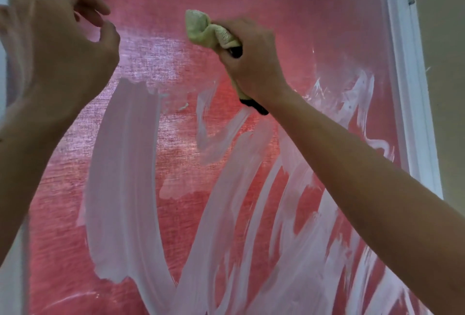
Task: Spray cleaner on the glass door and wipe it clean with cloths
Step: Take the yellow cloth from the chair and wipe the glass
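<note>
Two hands are up in front of the glass door (pixel 251 0), and only one does the work. Your right hand (pixel 251 63) has its fingers curled tight around a bunched yellow-green cloth (pixel 201 28). The cloth sticks out above your fist, so the soft part can rub the glass. A dark edge of the cloth (pixel 254 107) pokes out under your wrist.

Your left hand (pixel 57 38) holds nothing. Its fingers are loosely bent, with the thumb near the fingertips, and it hovers off to the side. I think you keep it there so it stays out of the cloth's way.

White foam streaks (pixel 123 176) cover much of the lower glass, in long stripes. Near the top the glass looks mostly wiped. A red curtain (pixel 176 126) shows through from behind. On the right is the white door frame (pixel 407 88).

Much wiping is left, I think, mostly lower down.
</note>
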A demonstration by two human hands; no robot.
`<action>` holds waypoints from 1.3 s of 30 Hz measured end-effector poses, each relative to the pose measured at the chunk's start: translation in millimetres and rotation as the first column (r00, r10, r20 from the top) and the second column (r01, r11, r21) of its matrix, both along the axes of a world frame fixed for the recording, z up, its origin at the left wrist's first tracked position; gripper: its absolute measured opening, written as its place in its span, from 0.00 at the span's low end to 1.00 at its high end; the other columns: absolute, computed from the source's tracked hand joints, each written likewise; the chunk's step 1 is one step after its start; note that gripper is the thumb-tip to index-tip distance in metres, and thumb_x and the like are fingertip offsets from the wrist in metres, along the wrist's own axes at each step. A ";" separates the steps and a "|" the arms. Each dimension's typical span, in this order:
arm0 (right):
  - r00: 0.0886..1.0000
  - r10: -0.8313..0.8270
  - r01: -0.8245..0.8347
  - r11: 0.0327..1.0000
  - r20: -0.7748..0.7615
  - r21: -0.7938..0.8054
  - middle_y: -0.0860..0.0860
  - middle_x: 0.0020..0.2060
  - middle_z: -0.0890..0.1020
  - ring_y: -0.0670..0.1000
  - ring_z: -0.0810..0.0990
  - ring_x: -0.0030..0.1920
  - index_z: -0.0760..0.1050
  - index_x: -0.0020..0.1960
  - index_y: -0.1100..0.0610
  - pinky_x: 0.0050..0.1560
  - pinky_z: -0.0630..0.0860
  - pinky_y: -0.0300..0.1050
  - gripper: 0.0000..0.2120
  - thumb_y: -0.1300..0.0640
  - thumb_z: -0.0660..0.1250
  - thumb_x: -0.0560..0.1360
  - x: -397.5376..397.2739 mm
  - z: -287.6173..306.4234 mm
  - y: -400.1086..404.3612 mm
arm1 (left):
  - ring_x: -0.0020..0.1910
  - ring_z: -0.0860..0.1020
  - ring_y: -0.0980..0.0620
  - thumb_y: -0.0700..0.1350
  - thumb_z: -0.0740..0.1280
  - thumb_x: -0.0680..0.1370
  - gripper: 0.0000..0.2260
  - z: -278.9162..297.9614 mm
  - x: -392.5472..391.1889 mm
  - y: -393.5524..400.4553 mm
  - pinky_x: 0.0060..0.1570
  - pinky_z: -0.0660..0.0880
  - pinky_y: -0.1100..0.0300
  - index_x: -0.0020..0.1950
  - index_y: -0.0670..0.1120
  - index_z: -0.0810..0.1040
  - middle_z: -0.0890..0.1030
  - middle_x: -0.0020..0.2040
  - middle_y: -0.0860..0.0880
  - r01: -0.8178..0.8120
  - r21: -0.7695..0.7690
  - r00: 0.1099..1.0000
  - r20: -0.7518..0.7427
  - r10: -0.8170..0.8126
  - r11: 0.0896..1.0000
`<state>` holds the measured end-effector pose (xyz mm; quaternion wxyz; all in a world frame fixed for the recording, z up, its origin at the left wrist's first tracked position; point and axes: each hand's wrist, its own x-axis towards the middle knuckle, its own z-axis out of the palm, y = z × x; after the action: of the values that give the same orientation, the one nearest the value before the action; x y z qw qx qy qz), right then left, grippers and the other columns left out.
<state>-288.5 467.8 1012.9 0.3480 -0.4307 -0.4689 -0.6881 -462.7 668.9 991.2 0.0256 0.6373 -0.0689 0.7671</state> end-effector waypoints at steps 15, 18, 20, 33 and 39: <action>0.998 -0.001 0.009 0.993 -0.066 0.120 0.48 0.42 0.84 0.47 0.77 0.41 0.85 0.52 0.60 0.43 0.67 0.26 0.10 0.64 0.73 0.72 -4.8 -8.3 -0.7 | 0.61 0.75 0.45 0.52 0.58 0.81 0.11 6.8 11.1 63.7 0.68 0.71 0.46 0.51 0.71 0.64 0.72 0.54 0.51 -0.138 -0.018 0.983 0.118 0.139 0.990; 0.981 0.030 0.025 0.960 -0.191 0.279 0.47 0.38 0.81 0.47 0.74 0.38 0.84 0.48 0.59 0.40 0.71 0.40 0.08 0.65 0.70 0.71 -2.1 -0.6 -1.8 | 0.60 0.75 0.44 0.53 0.59 0.80 0.11 4.2 7.9 63.1 0.68 0.72 0.43 0.51 0.71 0.64 0.73 0.54 0.51 -0.157 -0.031 0.980 0.115 0.160 0.987; 0.984 0.054 -0.017 0.976 -0.167 0.216 0.51 0.41 0.84 0.47 0.76 0.41 0.84 0.51 0.59 0.42 0.73 0.40 0.10 0.65 0.71 0.71 -11.8 -19.9 12.9 | 0.61 0.75 0.44 0.53 0.59 0.80 0.10 2.5 5.7 62.0 0.67 0.72 0.42 0.51 0.71 0.65 0.72 0.52 0.51 -0.149 -0.026 0.982 0.112 0.151 0.989; 0.990 0.044 -0.030 0.994 -0.132 0.109 0.55 0.47 0.85 0.51 0.81 0.46 0.83 0.57 0.62 0.48 0.78 0.46 0.14 0.66 0.73 0.71 -18.9 -49.4 23.7 | 0.60 0.75 0.43 0.54 0.57 0.80 0.07 0.3 17.6 68.2 0.62 0.73 0.41 0.50 0.68 0.64 0.68 0.51 0.52 -0.196 0.016 0.975 0.112 0.193 0.980; 0.998 0.006 -0.006 1.000 -0.061 -0.008 0.53 0.46 0.84 0.51 0.80 0.44 0.83 0.57 0.62 0.46 0.74 0.39 0.13 0.65 0.75 0.72 -21.2 -49.1 22.5 | 0.60 0.74 0.44 0.53 0.57 0.81 0.08 -1.3 19.2 71.0 0.63 0.72 0.42 0.49 0.69 0.64 0.68 0.51 0.54 -0.134 -0.040 0.985 0.103 0.137 0.990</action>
<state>-309.7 490.3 963.8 0.3624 -0.4514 -0.4622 -0.6717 -443.5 740.0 989.9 -0.0198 0.5987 -0.0141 0.8006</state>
